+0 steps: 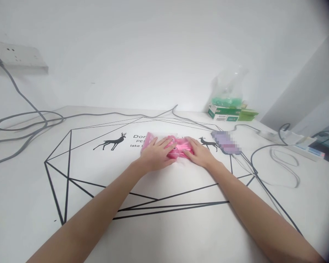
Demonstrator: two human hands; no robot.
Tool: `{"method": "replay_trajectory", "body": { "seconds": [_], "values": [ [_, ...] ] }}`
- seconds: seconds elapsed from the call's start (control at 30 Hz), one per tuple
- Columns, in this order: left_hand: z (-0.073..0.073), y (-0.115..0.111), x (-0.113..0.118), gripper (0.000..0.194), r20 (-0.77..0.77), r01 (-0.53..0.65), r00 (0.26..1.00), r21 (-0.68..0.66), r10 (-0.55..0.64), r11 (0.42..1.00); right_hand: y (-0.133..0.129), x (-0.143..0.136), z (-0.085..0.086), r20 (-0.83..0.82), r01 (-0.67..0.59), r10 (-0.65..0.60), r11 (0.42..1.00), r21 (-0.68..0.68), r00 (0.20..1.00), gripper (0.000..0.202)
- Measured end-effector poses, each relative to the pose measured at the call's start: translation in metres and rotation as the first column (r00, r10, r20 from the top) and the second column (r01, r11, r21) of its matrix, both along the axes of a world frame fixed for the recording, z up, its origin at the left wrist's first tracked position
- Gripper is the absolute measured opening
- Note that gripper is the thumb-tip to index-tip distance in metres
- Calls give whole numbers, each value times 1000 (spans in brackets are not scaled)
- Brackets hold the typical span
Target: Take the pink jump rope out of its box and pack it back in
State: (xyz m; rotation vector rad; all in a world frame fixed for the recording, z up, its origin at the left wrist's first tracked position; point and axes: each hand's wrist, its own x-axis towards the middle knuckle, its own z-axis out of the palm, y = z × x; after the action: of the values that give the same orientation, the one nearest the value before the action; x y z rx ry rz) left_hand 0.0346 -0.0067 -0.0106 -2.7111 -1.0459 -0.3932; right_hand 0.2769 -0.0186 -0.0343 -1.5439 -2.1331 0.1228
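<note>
A bright pink item in clear plastic wrapping (173, 145) lies flat on the white table mat, between and partly under both hands. My left hand (157, 154) rests on its left part, palm down, with the fingers spread. On its right edge lies my right hand (199, 151), fingers also apart and pointing inward. Neither hand is closed round the item. The palms hide parts of it, so its full shape cannot be made out.
A phone with a purple screen (227, 142) lies right of my right hand. Green-and-white boxes (224, 112) with a clear bag (229, 91) stand at the back right. Grey cables (112, 114) run along the wall, and a power strip (272, 137) lies at the right.
</note>
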Motion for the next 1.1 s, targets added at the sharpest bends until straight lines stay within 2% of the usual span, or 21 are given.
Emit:
{"method": "replay_trajectory", "body": {
  "seconds": [0.23, 0.4, 0.57, 0.77, 0.93, 1.1],
  "values": [
    [2, -1, 2, 65, -20, -18, 1000, -35, 17, 999, 1, -3, -1, -46, -91, 86, 988, -121, 995, 79],
    [0, -1, 3, 69, -20, -43, 999, -35, 42, 998, 0, -17, -1, -65, -110, 103, 986, -126, 993, 78],
    [2, -2, 2, 69, -37, -44, 998, -43, 42, 998, -2, -11, 1, -21, -125, 124, 987, -101, 992, 81],
    [4, -2, 1, 68, -63, -44, 997, -50, 41, 998, -5, 6, 6, 33, -82, 89, 980, -184, 995, 86],
    [2, -2, 2, 69, -66, -43, 997, -45, 40, 998, -4, 2, 7, 118, -98, 132, 960, -261, 984, 76],
    [-1, 0, 2, 68, -61, -46, 997, -47, 43, 998, -4, -4, 7, 152, -77, 124, 957, -280, 981, 81]
  ]
}}
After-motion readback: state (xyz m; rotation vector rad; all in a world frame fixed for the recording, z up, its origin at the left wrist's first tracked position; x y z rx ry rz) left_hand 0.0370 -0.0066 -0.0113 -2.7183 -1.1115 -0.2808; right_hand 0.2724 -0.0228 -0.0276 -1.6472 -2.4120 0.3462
